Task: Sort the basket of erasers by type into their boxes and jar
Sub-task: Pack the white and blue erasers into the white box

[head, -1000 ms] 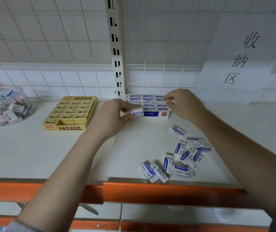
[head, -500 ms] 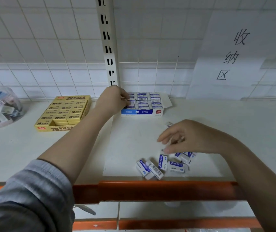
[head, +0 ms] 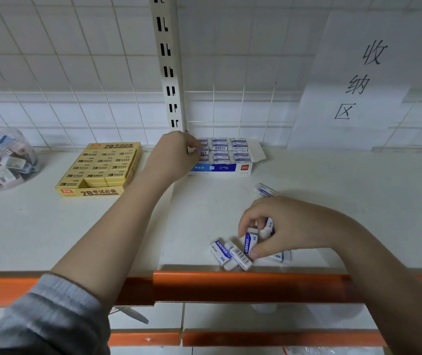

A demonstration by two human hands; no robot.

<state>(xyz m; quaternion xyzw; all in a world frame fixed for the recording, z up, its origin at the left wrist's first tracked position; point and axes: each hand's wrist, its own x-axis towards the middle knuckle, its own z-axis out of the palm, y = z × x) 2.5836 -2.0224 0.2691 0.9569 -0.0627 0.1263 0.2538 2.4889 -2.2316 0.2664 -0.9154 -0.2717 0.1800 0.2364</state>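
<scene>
Here, in the head view, the left hand (head: 176, 155) pinches a white eraser with a barcode at the left edge of the blue-and-white box (head: 221, 170), which stands against the back wall holding rows of sleeved erasers. The right hand (head: 281, 226) grips one upright white eraser (head: 249, 243) with a blue ERASER sleeve among the loose erasers (head: 230, 253) near the shelf's orange front rail (head: 230, 286). The yellow 2B box (head: 102, 170) and clear jar (head: 2, 160) sit left.
</scene>
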